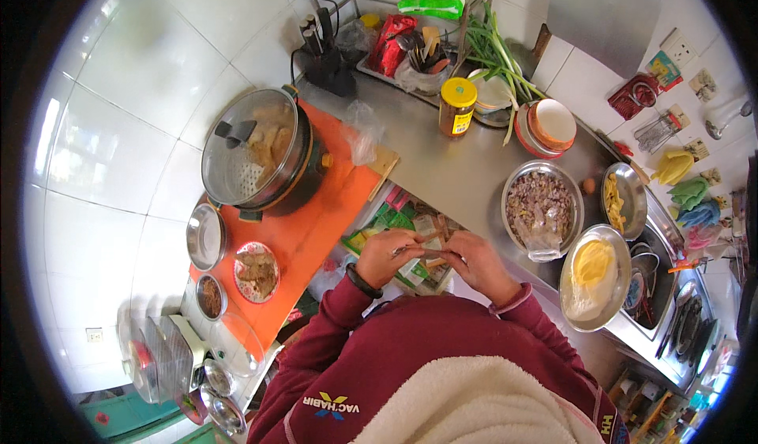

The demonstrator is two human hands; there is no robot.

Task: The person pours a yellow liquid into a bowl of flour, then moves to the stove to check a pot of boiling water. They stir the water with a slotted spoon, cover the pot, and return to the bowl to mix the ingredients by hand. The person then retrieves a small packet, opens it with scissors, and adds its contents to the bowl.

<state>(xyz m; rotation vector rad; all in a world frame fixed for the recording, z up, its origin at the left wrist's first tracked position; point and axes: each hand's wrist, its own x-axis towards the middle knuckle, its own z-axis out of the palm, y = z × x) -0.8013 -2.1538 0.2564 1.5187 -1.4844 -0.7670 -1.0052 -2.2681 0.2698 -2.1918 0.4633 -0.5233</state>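
Note:
In front of my chest, my left hand and my right hand meet over an open drawer. Between them runs a thin brownish strip-like item, pinched at both ends by the fingers; its exact kind is unclear. A small metallic piece shows at the left fingers. The drawer is crowded with green and clear packets, partly covered by my hands. On the counter to the right, a steel bowl contains chopped purplish pieces and a clear plastic bag.
An electric pot with a glass lid stands left on an orange board, beside a patterned plate of food. At right are a bowl of flour and yellow mixture, a yellow-lidded jar and a sink.

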